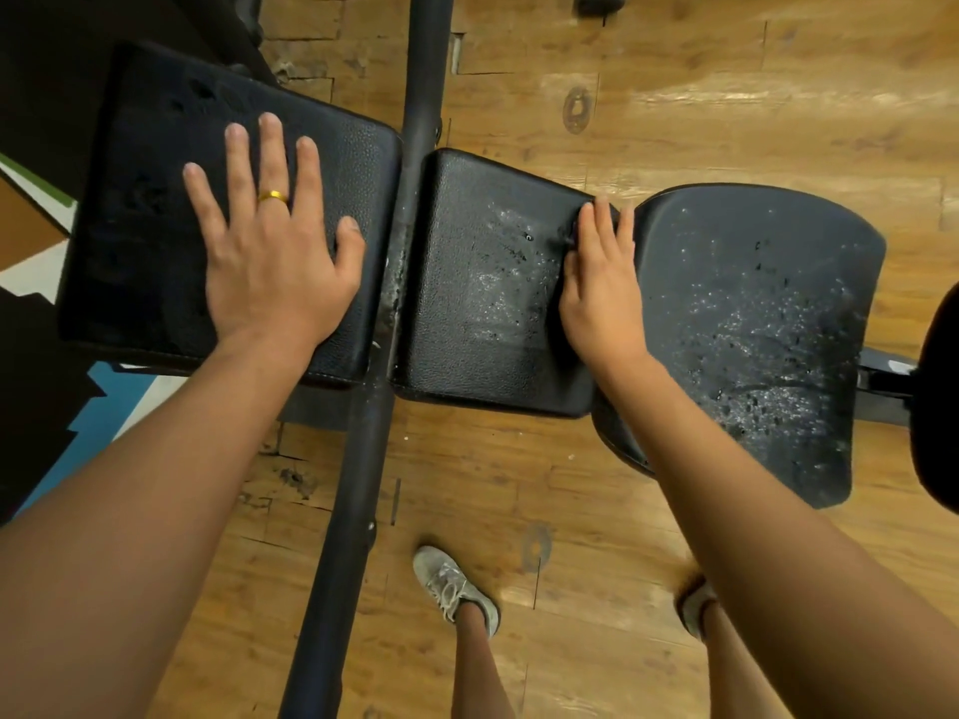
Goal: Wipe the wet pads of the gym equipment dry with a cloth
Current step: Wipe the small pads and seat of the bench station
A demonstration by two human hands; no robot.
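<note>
Our left hand (pixel 270 251) and right hand (pixel 602 288) lie flat, clothless; middle pad (pixel 482 303) and right pad (pixel 752 329) look wet, so wiping mostly remains.

Three black pads sit in a row: left pad (pixel 155 210), middle pad (pixel 482 313), right pad (pixel 752 329). Two hands are in view, the left hand (pixel 270 267) and the right hand (pixel 602 298). One gold ring (pixel 273 196). One black bar (pixel 358 485). Two grey shoes, left shoe (pixel 456 589) and right shoe (pixel 695 607).
</note>
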